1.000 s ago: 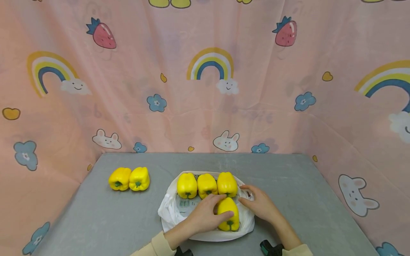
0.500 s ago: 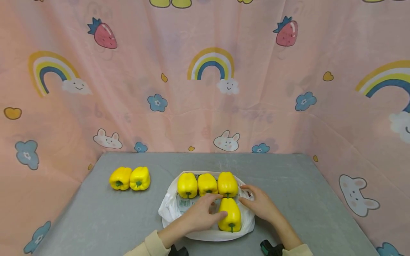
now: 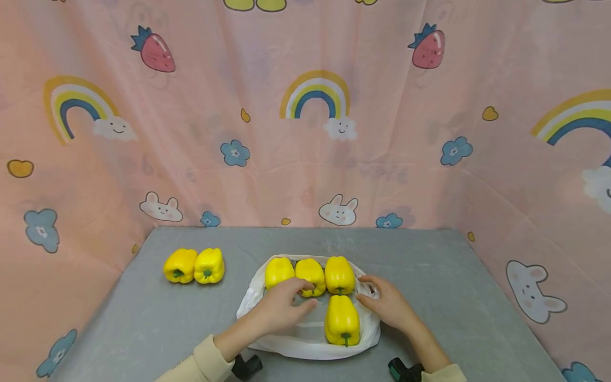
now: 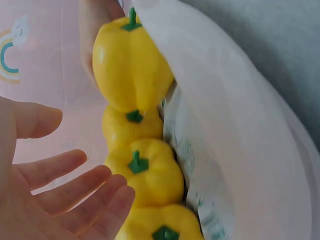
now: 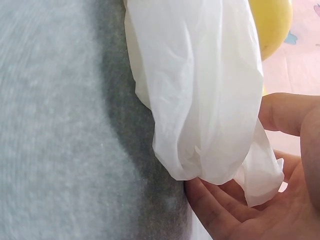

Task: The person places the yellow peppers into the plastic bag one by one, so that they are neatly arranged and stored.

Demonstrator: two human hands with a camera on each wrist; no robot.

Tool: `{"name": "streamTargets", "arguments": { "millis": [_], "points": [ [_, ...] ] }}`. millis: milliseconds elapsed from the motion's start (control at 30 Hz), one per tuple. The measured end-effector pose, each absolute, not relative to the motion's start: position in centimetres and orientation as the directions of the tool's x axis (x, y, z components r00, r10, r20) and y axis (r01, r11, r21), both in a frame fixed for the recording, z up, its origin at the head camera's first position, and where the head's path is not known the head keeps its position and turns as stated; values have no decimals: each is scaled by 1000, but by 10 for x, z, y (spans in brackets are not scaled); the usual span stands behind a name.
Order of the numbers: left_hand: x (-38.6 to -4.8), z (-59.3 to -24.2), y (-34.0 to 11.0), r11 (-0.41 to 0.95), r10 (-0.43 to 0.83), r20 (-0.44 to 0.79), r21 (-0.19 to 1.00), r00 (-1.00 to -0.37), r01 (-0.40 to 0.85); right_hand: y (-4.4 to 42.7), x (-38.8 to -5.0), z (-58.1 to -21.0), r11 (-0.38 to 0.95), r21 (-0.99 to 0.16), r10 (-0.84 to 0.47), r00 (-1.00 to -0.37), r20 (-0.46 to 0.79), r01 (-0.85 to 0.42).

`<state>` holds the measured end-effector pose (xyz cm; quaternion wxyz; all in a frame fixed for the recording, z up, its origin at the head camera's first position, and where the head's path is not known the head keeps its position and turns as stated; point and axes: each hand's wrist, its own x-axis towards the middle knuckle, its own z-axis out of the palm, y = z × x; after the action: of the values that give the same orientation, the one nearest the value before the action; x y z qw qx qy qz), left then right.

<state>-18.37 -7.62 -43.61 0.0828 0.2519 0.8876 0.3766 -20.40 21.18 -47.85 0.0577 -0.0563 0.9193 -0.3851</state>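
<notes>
Left hand [image 3: 279, 307] moves off the front yellow pepper [image 3: 342, 321], empty, fingers relaxed.
That pepper sits in a white bag [image 3: 291, 346], well in from the counter's [image 3: 439, 281] far edge; right hand [image 3: 390, 303] grips the bag.

Grey table, surface dull and slightly mottled [image 3: 429, 286]. Behind it hung pink cloth [image 3: 382, 170], with soft folds; cloth covered also left and right sides. On cloth were printed rainbows [image 3: 315, 84] with white clouds [image 3: 340, 129], red strawberries [image 3: 158, 53] with blue tops, blue flowers [image 3: 235, 153], white rabbit heads [image 3: 338, 212] and small yellow hearts [image 3: 490, 113].
</notes>
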Motion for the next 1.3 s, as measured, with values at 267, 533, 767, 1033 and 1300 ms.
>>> {"name": "streamTargets", "arguments": {
  "millis": [267, 533, 767, 1033, 1300],
  "points": [
    [-188, -432, -95, 597, 462, 146, 678, -875, 429, 214, -203, -480, 695, -718, -141, -988, -68, -50],
    [-191, -434, -114, 544, 458, 235, 689, -858, 479, 213, -202, -479, 697, -714, -147, -987, -64, -57],
    [-194, -434, -130, 595, 416, 311, 617, -854, 515, 213, -204, -479, 688, -724, -146, -987, -69, -51],
    [-201, -432, -149, 638, 357, 344, 589, -869, 495, 213, -203, -480, 690, -721, -146, -988, -56, -61],
    [-207, -427, -169, 688, 275, 344, 582, -898, 434, 212, -204, -480, 687, -723, -153, -987, -47, -72]
  ]
}}
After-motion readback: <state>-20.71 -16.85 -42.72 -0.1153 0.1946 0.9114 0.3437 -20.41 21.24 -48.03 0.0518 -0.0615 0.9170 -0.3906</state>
